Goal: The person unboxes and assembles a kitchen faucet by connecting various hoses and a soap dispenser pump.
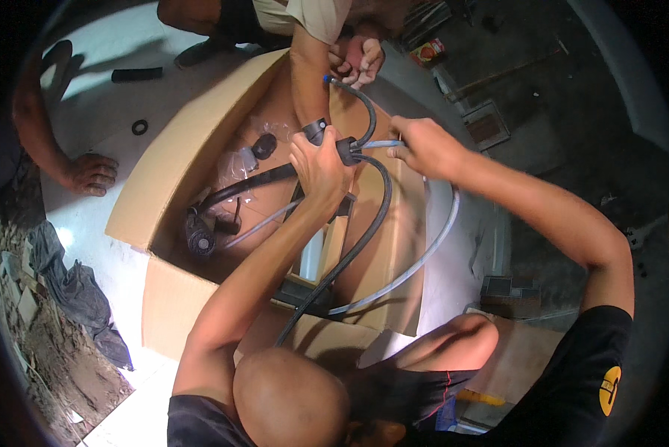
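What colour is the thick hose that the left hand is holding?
Black. The thick hose shows best in the head view, curving down from the left hand.

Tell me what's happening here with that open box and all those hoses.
A person crouches over an open cardboard box. Their left hand grips a black fitting where black hoses meet, and their right hand pinches a clear tube running into it. A second person's hands hold the hose's far end, and a third person's hand rests on the floor to the left. Inside the box lie a black handled part and small bagged pieces.
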Available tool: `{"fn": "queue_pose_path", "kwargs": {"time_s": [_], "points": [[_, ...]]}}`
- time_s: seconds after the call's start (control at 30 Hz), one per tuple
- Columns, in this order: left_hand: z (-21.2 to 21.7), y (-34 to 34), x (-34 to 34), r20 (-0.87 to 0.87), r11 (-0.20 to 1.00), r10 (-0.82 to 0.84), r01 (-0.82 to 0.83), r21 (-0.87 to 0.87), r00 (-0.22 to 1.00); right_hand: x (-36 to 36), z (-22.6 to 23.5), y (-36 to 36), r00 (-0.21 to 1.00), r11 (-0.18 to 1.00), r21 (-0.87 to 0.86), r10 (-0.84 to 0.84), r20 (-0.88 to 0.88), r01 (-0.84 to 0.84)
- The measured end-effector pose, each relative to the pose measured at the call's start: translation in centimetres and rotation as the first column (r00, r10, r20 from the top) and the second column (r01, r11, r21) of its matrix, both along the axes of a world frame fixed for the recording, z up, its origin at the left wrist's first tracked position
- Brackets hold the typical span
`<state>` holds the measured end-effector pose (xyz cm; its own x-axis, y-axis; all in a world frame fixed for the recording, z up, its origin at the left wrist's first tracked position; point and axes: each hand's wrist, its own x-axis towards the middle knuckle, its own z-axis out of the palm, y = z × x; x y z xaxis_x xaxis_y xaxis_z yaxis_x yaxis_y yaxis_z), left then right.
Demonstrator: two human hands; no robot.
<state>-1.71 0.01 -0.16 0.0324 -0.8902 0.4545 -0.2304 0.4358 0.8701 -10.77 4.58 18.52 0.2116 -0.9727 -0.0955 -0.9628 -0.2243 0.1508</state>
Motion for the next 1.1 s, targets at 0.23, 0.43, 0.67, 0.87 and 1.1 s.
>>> {"fn": "queue_pose_path", "kwargs": {"time_s": [0.23,0.43,0.67,0.87,1.1], "points": [[-0.3,0.7,-0.3,-0.091,0.999,-0.043,0.041,-0.024,0.995,-1.0,-0.2,-1.8,0.954,0.964,0.112,-0.215,-0.209,0.242],[-0.5,-2.6,1.5,-0.043,0.961,-0.265,0.268,0.075,0.963,-0.5,1.3,-6.6,0.257,0.389,0.687,-0.921,0.292,0.613],[-0.1,-9.3,3.0,-0.208,0.875,-0.435,0.466,0.131,0.876,2.8,1.8,-11.4,0.269,0.546,0.674,-0.836,0.478,0.498],[-0.3,-9.9,3.7,-0.203,0.872,-0.468,0.487,0.051,0.86,3.2,1.0,-11.2,0.969,0.97,-0.061,-0.24,-0.055,0.236],[0.5,-7.4,3.8,-0.181,0.892,-0.42,0.441,0.101,0.889,1.9,0.2,-8.5,0.946,0.992,-0.11,-0.09,-0.31,0.058]]}}
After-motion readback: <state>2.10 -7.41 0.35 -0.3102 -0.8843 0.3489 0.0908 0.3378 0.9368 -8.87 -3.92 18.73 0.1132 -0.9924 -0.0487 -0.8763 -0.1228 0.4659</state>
